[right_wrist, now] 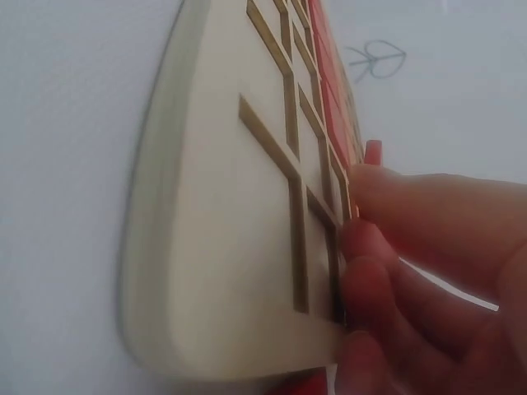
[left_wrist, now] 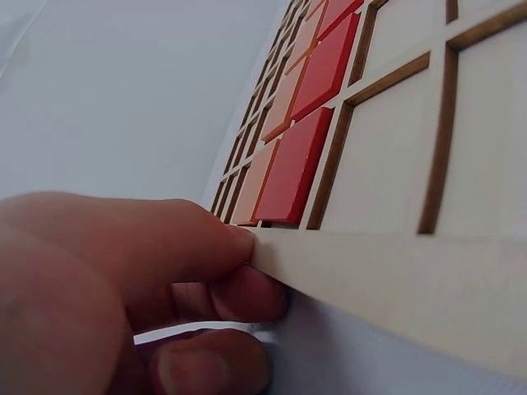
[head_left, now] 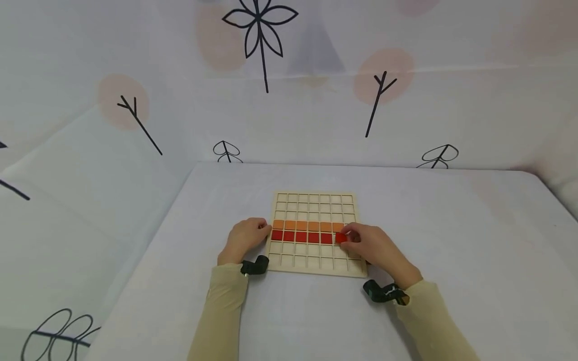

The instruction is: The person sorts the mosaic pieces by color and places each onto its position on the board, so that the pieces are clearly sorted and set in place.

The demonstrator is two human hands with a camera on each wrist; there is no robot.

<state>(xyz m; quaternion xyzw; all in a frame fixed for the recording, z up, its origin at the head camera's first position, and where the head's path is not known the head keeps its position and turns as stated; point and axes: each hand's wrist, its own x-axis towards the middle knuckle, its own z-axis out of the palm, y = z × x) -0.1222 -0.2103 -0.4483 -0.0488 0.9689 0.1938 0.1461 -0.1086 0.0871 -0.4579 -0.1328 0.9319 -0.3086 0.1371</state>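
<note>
A pale wooden grid board lies flat on the table. Orange square tiles fill one row of its cells, with red square tiles in the row nearer me. My right hand pinches a red tile between thumb and fingers, tilted over the right part of the red row. On edge, that tile shows above the fingertips in the right wrist view. My left hand holds the board's left edge, its fingertips against the rim beside the tile rows. The fingers hide the row's right end.
Bare cells lie in the board's far and near rows. Another red piece shows partly below the board's corner in the right wrist view. A white cloth covers the table, and a patterned sheet hangs behind it.
</note>
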